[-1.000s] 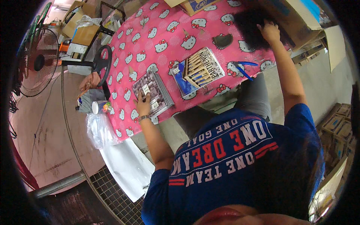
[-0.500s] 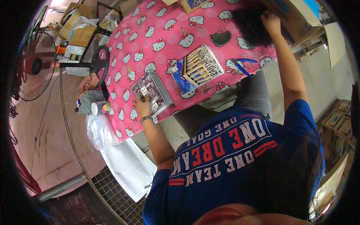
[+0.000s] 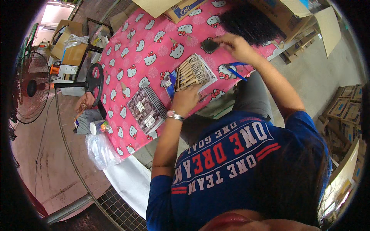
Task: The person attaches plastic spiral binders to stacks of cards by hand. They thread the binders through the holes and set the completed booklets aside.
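My left hand [image 3: 187, 99] is on the near edge of a booklet [image 3: 196, 75], its fingers closed over that edge. A columned temple is pictured on the cover, and a blue part shows at the left. To the left, a spiral-bound notebook [image 3: 145, 109] with a grey patterned cover lies on the table. My right hand [image 3: 237, 47] hovers beyond the booklet with bent fingers drawn together; anything thin between them is too small to make out. Near its fingertips lies a dark flat piece [image 3: 209, 46]. A blue-handled hand tool [image 3: 236, 70] rests near the table edge.
The pink patterned cloth [image 3: 150, 57] covers the table. A mass of black bristly strands [image 3: 250, 25] lies at the far right beside an open carton [image 3: 283, 19]. Another box [image 3: 187, 9] stands at the far edge. To the left are a steering-wheel-shaped ring [image 3: 94, 84], plastic bag [image 3: 101, 152] and fan [image 3: 32, 88].
My left hand has left the spiral-bound notebook and moved right onto the booklet. My right hand has come back from the black strands toward the dark piece. The view has shifted slightly.
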`<state>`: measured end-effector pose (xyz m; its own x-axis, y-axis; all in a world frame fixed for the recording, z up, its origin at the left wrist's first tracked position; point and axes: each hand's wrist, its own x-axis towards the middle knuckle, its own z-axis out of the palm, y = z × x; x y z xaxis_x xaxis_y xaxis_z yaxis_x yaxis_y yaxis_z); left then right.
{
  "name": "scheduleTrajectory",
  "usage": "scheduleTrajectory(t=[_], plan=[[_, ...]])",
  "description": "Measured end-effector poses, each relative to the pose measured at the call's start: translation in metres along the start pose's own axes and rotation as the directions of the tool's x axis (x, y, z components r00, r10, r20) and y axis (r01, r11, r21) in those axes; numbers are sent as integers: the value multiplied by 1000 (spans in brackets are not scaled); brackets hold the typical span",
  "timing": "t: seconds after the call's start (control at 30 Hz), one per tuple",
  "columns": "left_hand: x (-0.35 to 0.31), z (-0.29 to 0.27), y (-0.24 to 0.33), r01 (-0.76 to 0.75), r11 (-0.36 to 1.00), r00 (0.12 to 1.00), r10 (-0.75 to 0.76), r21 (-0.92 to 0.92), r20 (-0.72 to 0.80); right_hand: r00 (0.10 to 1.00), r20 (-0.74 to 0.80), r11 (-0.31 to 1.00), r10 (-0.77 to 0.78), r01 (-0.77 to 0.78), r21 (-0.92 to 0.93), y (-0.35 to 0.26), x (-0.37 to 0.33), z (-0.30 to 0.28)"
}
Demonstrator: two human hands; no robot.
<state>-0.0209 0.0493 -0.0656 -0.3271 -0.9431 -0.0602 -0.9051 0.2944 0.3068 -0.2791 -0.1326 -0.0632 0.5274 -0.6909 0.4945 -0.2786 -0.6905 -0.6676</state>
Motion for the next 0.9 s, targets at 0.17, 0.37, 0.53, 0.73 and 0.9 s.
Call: scheduleTrajectory(t=[0.17, 0.37, 0.53, 0.73, 0.9], plan=[[2, -78, -11, 141, 989, 956, -125, 42, -265, 983, 105, 959, 148, -169, 227, -67, -7, 19], [45, -45, -15, 110, 983, 802, 0, 149, -597, 918, 77, 818, 390, -383, 430, -97, -33, 103], [46, -42, -13, 2, 1000, 806, -10, -13, -592, 956, 75, 863, 284, -289, 414, -87, -35, 99], [34, -51, -17, -64, 996, 845, 19, -66, -534, 992, 126, 975, 7, -35, 218, -84, 1, 43], [32, -54, -9, -33, 995, 860, -17, -89, -510, 994, 65, 995, -88, 84, 61, -71, 6, 40]])
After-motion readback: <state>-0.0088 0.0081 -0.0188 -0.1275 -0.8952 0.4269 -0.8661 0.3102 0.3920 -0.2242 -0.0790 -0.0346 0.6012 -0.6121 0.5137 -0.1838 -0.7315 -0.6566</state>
